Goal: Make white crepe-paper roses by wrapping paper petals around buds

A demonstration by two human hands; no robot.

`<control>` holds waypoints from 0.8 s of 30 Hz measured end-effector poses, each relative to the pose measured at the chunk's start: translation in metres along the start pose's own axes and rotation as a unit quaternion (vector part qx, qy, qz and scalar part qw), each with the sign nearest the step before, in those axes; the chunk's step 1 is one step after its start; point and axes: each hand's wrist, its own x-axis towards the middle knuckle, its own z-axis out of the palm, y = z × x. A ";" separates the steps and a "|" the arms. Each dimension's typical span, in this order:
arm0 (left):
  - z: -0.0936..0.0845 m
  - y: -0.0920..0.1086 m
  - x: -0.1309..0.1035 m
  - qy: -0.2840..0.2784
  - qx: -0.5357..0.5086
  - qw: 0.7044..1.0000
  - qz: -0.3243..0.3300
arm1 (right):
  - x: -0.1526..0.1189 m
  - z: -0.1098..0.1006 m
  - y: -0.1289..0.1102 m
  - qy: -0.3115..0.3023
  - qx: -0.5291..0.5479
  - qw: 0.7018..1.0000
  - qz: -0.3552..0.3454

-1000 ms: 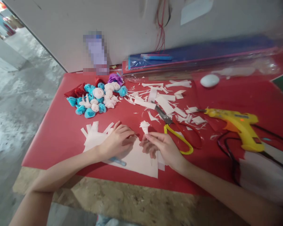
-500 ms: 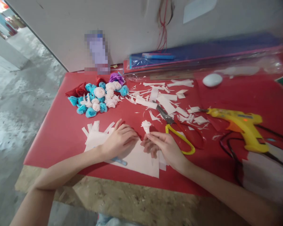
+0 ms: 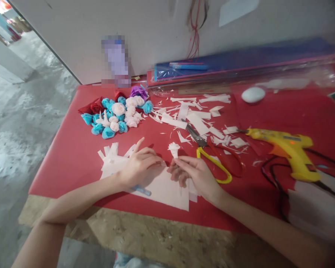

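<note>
A small white paper flower (image 3: 174, 149) is pinched upright by its narrow base between the thumb and fingers of my right hand (image 3: 197, 175). Over a white paper sheet (image 3: 167, 193) rests my left hand (image 3: 141, 167), holding nothing, its fingers loosely bent and the thumb lifted apart. Part of a blue pen (image 3: 142, 190) shows on the sheet beneath my left wrist. Scissors (image 3: 214, 163) with one yellow and one red handle lie just beyond my right hand. Paper strips (image 3: 110, 150) stick out past the sheet's far left corner.
Blue, white, red and purple paper flowers (image 3: 115, 115) are heaped at the back left. White paper scraps (image 3: 197, 121) are strewn across the red table cover (image 3: 61, 160). A yellow glue gun (image 3: 287, 149) with a dark cord lies at right, below a white egg-shaped object (image 3: 253, 95).
The view has shifted very slightly. My left thumb has lifted a little; my right hand holds the white paper flower as before.
</note>
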 end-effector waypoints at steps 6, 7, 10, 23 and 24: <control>0.000 0.000 0.001 0.031 0.004 0.999 0.019 | 0.001 -0.001 0.003 0.001 -0.002 1.000 0.000; 0.000 0.000 0.001 0.027 0.003 0.999 0.019 | 0.001 -0.002 0.003 0.000 -0.002 1.000 0.000; -0.001 -0.002 0.001 0.008 0.003 1.000 0.022 | 0.001 -0.002 0.003 -0.002 -0.002 1.000 0.000; 0.005 -0.003 0.000 -0.004 -0.002 1.000 -0.005 | 0.001 -0.002 0.004 0.000 -0.006 1.000 -0.001; 0.005 -0.003 0.000 -0.005 0.001 1.000 -0.011 | 0.001 -0.003 0.004 0.001 -0.007 1.000 -0.002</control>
